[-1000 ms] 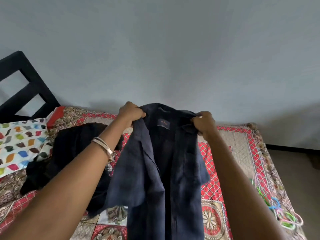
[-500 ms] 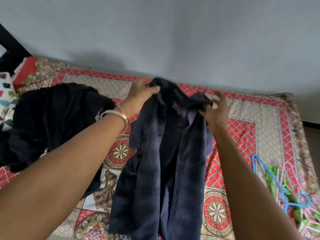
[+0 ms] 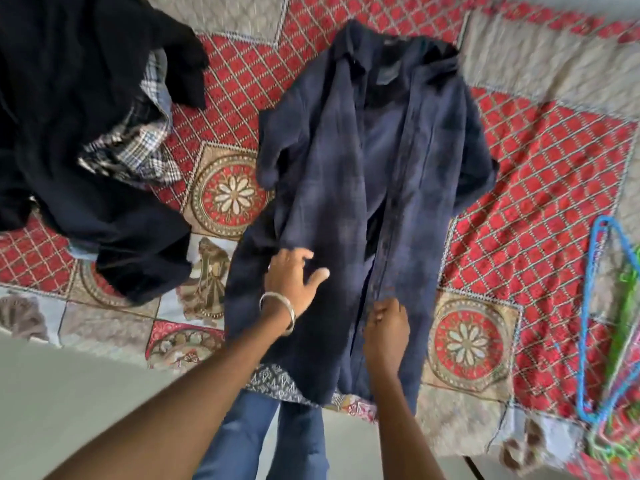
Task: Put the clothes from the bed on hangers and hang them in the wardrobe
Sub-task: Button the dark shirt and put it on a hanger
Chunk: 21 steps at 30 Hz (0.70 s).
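Head camera view is directed down onto a bed cover (image 3: 554,174) with a red lattice pattern and round flower medallions. The navy shirt (image 3: 367,161) is taken as the landmark; it is laid flat on the cover, front side up and open, collar at the far end and hem at the near edge of the bed.

Far to the left of the shirt, a pile of dark clothes (image 3: 76,98) is seen, and a checked garment (image 3: 138,147) is partly buried in it. The pile and the shirt are kept apart by a strip of bare cover.

On the lower left part of the shirt, the left hand (image 3: 294,275) is placed with the fingers spread and straight, flat on the fabric; a metal bangle (image 3: 278,308) is worn at the wrist. Just to the right of it, at the front placket of the shirt, the right hand (image 3: 386,322) is seen with curled fingers, and the edge of the fabric seems to be pinched in them.

Well to the right of the shirt, near the edge of the bed, a blue hanger (image 3: 588,306) is laid, with green hangers (image 3: 623,306) and a pink one beside it, partly cut by the frame.
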Motion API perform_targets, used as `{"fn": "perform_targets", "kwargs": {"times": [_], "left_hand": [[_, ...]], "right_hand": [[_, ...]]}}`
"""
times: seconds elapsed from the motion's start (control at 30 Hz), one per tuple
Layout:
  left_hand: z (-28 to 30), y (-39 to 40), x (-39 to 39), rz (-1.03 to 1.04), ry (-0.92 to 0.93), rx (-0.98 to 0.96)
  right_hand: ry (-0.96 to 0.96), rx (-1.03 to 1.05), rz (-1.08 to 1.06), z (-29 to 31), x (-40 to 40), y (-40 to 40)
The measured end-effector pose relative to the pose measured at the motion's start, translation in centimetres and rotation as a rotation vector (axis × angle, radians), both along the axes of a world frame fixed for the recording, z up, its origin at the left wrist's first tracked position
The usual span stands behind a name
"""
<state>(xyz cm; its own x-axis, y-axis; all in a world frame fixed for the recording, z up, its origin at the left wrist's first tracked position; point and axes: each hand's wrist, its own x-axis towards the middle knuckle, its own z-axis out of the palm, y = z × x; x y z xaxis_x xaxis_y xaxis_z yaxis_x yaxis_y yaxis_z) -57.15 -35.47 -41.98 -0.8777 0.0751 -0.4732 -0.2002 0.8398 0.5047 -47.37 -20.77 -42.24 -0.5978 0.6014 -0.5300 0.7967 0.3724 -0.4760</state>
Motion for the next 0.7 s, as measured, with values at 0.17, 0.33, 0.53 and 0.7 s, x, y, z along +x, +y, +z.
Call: {"fn": "perform_targets", "kwargs": {"times": [0.17, 0.33, 0.53, 0.7], "left_hand": [[-1.6, -3.1, 6.7, 0.16, 0.019, -0.448], [-3.3, -6.7, 6.0, 0.245, -0.145, -0.389], [-3.2, -6.9, 2.3, 0.094, -0.182, -0.267], [-3.1, -6.7, 1.7, 0.066, -0.155, -0.209]], "right_hand": [[-0.347, 0.079, 0.163, -1.1, 3.8, -1.9], [-0.425, 0.168, 0.23, -2.2, 3.7, -1.9], [-0.385, 0.122, 0.192, -2.0, 2.7, -2.0], [-0.326, 0.124, 0.136, -0.8, 2.3, -2.3]]}}
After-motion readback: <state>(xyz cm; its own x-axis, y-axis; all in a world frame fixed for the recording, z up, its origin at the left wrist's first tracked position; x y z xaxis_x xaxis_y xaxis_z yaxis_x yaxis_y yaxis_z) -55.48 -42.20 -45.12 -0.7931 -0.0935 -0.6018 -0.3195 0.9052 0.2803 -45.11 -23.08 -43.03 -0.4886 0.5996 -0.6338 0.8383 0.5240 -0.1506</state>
